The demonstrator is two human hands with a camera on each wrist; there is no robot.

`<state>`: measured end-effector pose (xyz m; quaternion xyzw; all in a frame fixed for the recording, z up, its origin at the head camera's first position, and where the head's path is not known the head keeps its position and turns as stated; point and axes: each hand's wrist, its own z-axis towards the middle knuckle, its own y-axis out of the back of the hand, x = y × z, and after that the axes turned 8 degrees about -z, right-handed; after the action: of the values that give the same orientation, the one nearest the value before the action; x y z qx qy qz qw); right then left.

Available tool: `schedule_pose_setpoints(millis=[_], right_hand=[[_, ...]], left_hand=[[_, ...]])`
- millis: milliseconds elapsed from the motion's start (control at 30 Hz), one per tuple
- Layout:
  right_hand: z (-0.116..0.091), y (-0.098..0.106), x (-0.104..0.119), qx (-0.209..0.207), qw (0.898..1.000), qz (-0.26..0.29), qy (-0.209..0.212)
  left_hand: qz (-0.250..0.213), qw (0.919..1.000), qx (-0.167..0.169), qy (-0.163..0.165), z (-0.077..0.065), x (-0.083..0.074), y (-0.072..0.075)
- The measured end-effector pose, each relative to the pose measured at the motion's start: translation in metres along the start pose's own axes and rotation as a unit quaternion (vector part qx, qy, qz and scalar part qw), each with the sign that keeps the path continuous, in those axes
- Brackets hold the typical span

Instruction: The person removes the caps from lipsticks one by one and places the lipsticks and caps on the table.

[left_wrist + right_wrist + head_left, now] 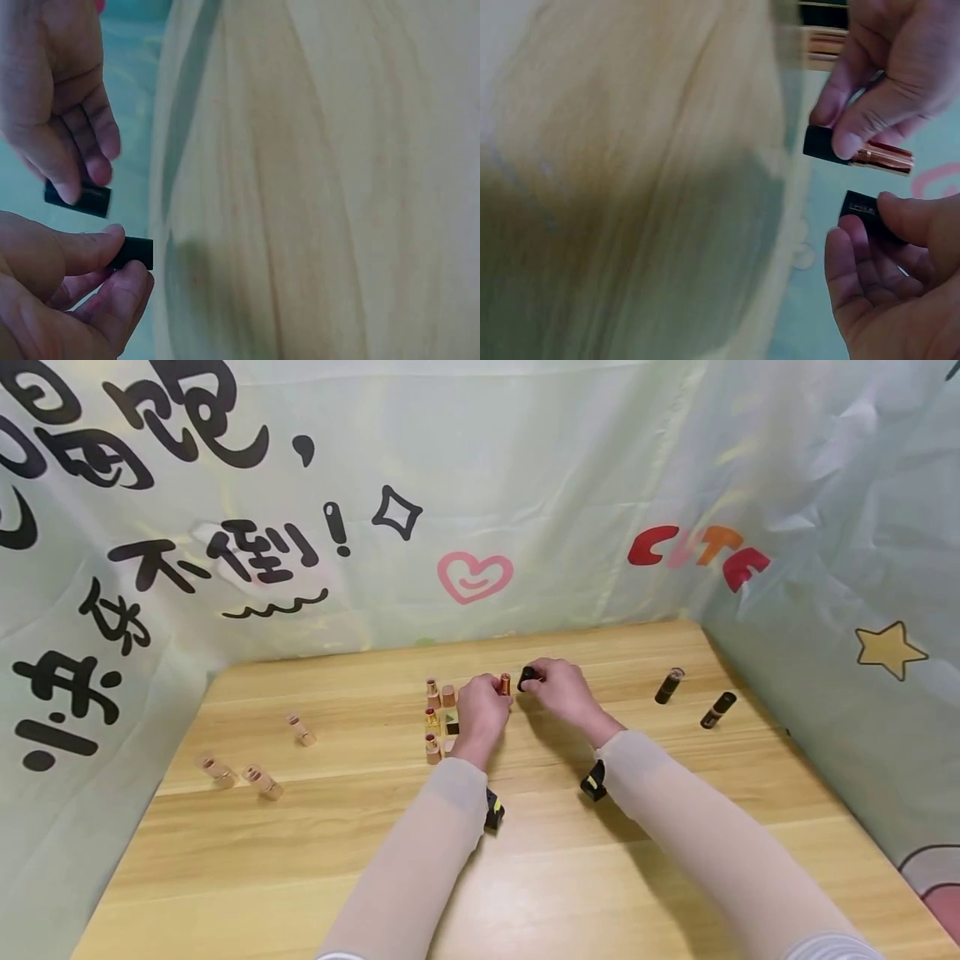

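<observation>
In the head view my left hand (483, 714) pinches an uncapped lipstick (505, 684). The right wrist view shows its black base and shiny copper-gold tube (885, 157). Just to the right, my right hand (562, 687) holds a black lipstick cap (866, 214) between thumb and fingers. Cap and lipstick are apart, both held above the table. Beside my left hand stand several gold-topped lipsticks (432, 721) in a column, with caps (448, 696) next to them, partly hidden by that hand.
Three pale pink lipsticks (262, 782) are on the left of the wooden table (352, 860). Two black lipsticks (669, 685) are on the right. A printed cloth (570, 485) hangs behind and along the sides. Black wrist devices (594, 781) sit under both sleeves.
</observation>
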<state>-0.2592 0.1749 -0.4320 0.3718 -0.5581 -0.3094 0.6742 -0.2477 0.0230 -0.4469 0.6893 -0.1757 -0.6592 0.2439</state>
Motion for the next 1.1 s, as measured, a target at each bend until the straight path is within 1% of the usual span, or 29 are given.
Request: schedule_pose_setpoints(millis=[100,200,367,467,667,1100], right_hand=[[0.005,-0.008,-0.001,0.013,1.0,-0.02,0.0],[0.008,-0.013,-0.001,0.025,0.999,-0.022,-0.006],[0.01,-0.018,-0.003,0.039,0.999,-0.028,-0.01],[0.011,-0.02,-0.004,0.042,0.999,-0.032,-0.01],[0.015,-0.024,-0.004,0.043,0.998,-0.038,-0.007],[0.021,-0.028,-0.007,0.051,0.998,-0.042,-0.014]], left_hand=[[0.013,0.9999,0.001,0.001,0.002,0.002,-0.003],[0.024,0.9997,-0.004,0.001,0.004,0.004,-0.004],[0.022,0.9997,-0.009,0.006,0.009,0.006,-0.005],[0.021,0.9997,-0.009,0.005,0.012,0.007,-0.006],[0.034,0.9992,-0.018,-0.002,0.014,0.007,-0.006],[0.034,0.9991,-0.021,0.016,0.02,0.005,-0.013]])
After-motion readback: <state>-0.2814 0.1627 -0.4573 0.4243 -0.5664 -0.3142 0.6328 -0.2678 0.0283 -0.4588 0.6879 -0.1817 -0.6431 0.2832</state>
